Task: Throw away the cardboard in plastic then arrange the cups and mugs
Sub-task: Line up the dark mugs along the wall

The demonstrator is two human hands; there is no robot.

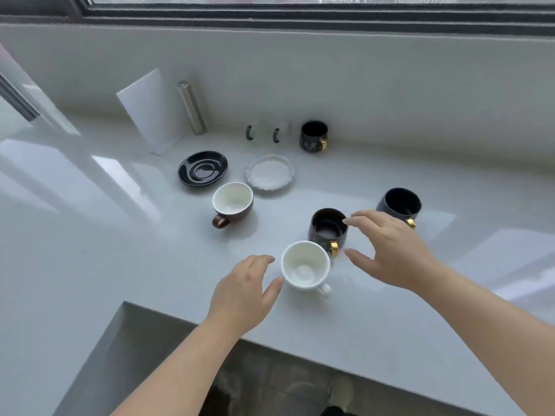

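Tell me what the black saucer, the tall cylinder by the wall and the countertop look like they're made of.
Black saucer: likely glazed ceramic, glossy, with bright reflections in its rings. Tall cylinder: seemingly brushed metal, a dull silver sheen. Countertop: polished white stone or a composite, mirroring the window light; which one is unclear.

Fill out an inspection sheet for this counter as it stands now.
Surface: glossy white counter, dry, window glare.
Job's things: white ceramic cup nearest; three black mugs with gold handles, by the right hand, right and at the wall; brown cup with white inside; two clear glass mugs with green handles; black saucer; pale scalloped saucer. All upright, apparently empty. No cardboard seen.
Clutter: white sheet leaning on the wall; steel cylinder.
Hands: left hand open beside the white cup; right hand open over the nearest black mug.
Cables: nothing seen.
Surroundings: window above; dark floor below.
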